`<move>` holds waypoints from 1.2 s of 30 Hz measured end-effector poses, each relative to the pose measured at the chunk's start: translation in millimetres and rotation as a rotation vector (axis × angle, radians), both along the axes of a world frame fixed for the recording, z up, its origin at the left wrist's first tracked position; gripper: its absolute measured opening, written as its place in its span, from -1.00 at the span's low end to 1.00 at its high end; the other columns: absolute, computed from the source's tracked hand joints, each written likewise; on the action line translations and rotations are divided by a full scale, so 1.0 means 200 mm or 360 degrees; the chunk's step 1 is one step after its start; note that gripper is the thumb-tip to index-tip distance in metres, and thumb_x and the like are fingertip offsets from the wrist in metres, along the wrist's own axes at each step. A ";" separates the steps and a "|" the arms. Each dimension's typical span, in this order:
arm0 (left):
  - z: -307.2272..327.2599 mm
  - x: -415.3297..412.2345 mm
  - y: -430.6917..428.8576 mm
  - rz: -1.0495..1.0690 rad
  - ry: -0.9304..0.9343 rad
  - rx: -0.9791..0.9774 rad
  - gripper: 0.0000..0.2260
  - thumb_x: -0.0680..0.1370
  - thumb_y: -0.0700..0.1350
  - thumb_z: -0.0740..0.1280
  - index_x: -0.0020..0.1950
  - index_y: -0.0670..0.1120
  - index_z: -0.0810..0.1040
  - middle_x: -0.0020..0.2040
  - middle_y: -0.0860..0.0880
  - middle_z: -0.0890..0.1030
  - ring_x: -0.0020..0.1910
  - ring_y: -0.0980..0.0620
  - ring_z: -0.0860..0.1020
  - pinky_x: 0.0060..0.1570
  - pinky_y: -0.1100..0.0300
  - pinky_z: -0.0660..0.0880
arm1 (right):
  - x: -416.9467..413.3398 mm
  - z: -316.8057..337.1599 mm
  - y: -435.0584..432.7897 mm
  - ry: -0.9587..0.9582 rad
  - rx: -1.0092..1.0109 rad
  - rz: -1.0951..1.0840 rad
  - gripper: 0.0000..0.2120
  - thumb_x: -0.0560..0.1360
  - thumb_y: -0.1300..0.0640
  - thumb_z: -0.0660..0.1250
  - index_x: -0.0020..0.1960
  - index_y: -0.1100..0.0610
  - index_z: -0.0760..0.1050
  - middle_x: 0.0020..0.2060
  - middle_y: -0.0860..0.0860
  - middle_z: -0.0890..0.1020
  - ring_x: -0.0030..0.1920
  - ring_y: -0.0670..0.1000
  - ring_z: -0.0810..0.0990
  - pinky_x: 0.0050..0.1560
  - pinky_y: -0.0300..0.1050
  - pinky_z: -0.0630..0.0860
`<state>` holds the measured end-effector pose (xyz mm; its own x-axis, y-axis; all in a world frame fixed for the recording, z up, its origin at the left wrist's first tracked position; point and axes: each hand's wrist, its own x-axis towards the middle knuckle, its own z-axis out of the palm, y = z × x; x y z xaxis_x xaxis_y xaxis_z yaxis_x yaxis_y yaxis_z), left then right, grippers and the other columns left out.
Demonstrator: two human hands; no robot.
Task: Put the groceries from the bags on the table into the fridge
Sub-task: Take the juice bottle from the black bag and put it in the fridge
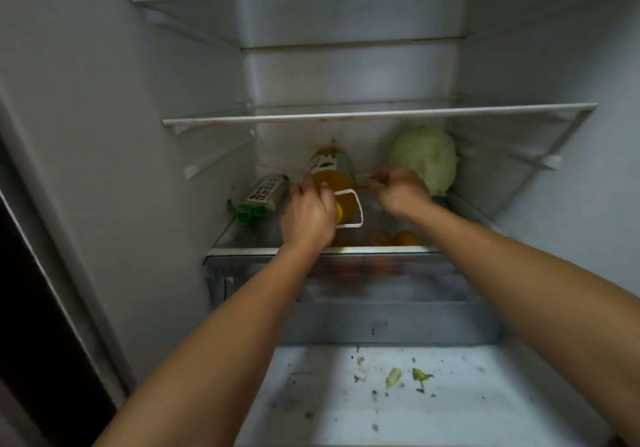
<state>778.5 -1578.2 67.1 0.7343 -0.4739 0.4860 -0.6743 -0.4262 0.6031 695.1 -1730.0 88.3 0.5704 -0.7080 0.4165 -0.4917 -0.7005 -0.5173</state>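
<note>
**A:** left to right on the bottom glass shelf (242, 235): green packet (265, 195), then the orange bottle (332, 172) lying down, long axis front-to-back, cap toward us. Left hand (306, 218) wraps its cap end.

**B:** right hand (401, 192)?

**A:** curled beside the cabbage (427, 159), can't tell what it pinches. Only a narrow gap between bottle and cabbage.
</note>
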 end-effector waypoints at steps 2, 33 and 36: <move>-0.01 -0.04 0.04 0.0044 -0.0104 0.0008 -0.61 0.64 0.07 0.03 0.38 -0.09 0.34 0.29 -0.20 0.42 0.22 -0.24 0.44 0.08 -0.08 0.41 | -0.12 -0.02 0.05 0.0032 -0.0115 -0.0099 -0.70 0.54 -0.10 0.27 0.14 0.02 0.62 0.12 0.10 0.64 0.11 0.17 0.59 -0.02 -0.09 0.47; -0.91 -1.31 2.42 0.0604 -0.0153 0.0826 -0.81 0.55 -0.01 0.20 0.04 -0.06 0.53 -0.01 -0.08 0.62 -0.04 -0.16 0.57 -0.23 0.10 0.35 | -0.99 -0.82 2.03 0.0609 -0.0680 0.1172 -0.64 0.54 -0.10 0.21 0.25 0.02 0.53 0.16 0.03 0.58 0.10 0.11 0.56 0.01 -0.03 0.50; -0.97 -1.40 2.83 0.0834 -0.0030 0.0887 -0.77 0.56 0.00 0.18 0.12 -0.05 0.52 0.03 -0.05 0.62 -0.01 -0.12 0.56 -0.14 0.08 0.46 | -0.94 -0.88 2.41 0.0599 -0.0678 0.1435 -0.68 0.49 -0.10 0.22 0.13 0.01 0.57 0.09 0.05 0.61 0.09 0.13 0.57 0.02 -0.06 0.47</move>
